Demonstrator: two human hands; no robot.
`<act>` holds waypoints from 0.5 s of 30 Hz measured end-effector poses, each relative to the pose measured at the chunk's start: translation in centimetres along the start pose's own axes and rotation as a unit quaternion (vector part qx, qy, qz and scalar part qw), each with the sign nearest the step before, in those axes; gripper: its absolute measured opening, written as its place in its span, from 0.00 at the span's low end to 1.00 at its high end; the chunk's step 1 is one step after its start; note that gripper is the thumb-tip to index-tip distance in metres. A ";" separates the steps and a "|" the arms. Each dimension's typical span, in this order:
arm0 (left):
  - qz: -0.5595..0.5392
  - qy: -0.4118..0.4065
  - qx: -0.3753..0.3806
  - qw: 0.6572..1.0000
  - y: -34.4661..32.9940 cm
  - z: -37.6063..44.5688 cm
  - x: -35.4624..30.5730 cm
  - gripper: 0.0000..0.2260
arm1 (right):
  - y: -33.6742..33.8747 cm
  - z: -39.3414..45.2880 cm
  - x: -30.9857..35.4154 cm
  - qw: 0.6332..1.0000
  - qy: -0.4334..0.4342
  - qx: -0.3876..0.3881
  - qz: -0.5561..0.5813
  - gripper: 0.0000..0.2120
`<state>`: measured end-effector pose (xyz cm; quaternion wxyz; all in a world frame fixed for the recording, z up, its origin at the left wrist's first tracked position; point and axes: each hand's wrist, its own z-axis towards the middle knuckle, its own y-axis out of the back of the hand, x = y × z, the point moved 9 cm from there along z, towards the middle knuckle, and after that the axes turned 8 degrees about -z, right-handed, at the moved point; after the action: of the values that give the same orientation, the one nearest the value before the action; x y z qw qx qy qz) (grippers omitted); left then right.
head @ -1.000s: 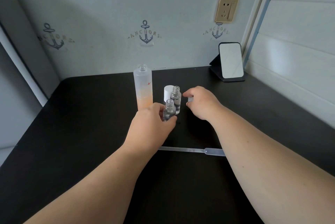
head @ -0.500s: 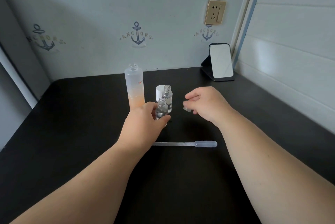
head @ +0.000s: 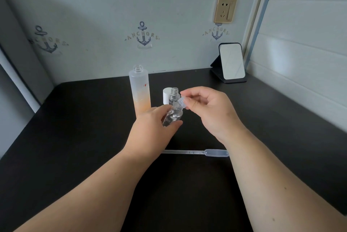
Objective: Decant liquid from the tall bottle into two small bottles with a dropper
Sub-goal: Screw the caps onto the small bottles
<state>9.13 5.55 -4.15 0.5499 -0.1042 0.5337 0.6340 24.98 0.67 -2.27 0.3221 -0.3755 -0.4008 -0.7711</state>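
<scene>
tall bottle (head: pixel 139 90) left of upright small bottle (head: pixel 174 94), cap (head: pixel 166 95) between, dropper (head: pixel 197 152) nearer on table (head: pixel 75 128)

The left hand (head: pixel 150 128) grips a small clear bottle (head: pixel 172 116), tilted off the black tabletop (head: pixel 75 137), its neck toward the right hand (head: pixel 208 107), which pinches a small translucent cap (head: pixel 182 101) at the bottle's mouth. Behind stand a second small bottle (head: pixel 174 94) (uncapped), a white cap (head: pixel 166 95) and the tall open bottle (head: pixel 139 90) with orange liquid. A plastic dropper (head: pixel 197 152) lies nearer the front edge; a mirror (head: pixel 231 63) stands at the back right corner.
</scene>
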 end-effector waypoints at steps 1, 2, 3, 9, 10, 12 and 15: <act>0.002 -0.002 0.000 1.000 0.0 0.0 0.0 0.13 | -0.1 0.0 0.0 1.000 0.009 0.003 -0.018 0.09; 0.005 -0.004 0.001 1.000 0.0 0.0 0.0 0.13 | -0.2 -0.1 0.2 0.999 0.022 0.004 -0.042 0.10; 0.008 -0.006 0.001 1.000 0.0 0.0 0.0 0.13 | -0.2 -0.2 0.4 0.997 0.036 0.005 -0.064 0.10; 0.019 -0.023 0.009 1.000 -0.2 0.0 -0.1 0.14 | -0.2 -0.6 1.5 0.986 0.098 -0.008 -0.136 0.13; 0.022 -0.026 0.009 0.999 -0.3 0.1 -0.1 0.14 | -0.1 -0.7 1.6 0.985 0.105 -0.011 -0.140 0.13; 0.028 -0.031 0.012 0.999 -0.3 0.1 -0.1 0.14 | 0.0 -0.9 2.0 0.981 0.120 -0.014 -0.149 0.13; 0.034 -0.034 0.011 0.999 -0.3 0.1 -0.1 0.14 | 0.0 -1.0 2.2 0.978 0.127 -0.018 -0.167 0.13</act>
<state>9.47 5.50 -4.21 0.5470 -0.0581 0.5247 0.6497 23.56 -0.61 -0.82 0.2302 -0.2081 -0.3998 -0.8625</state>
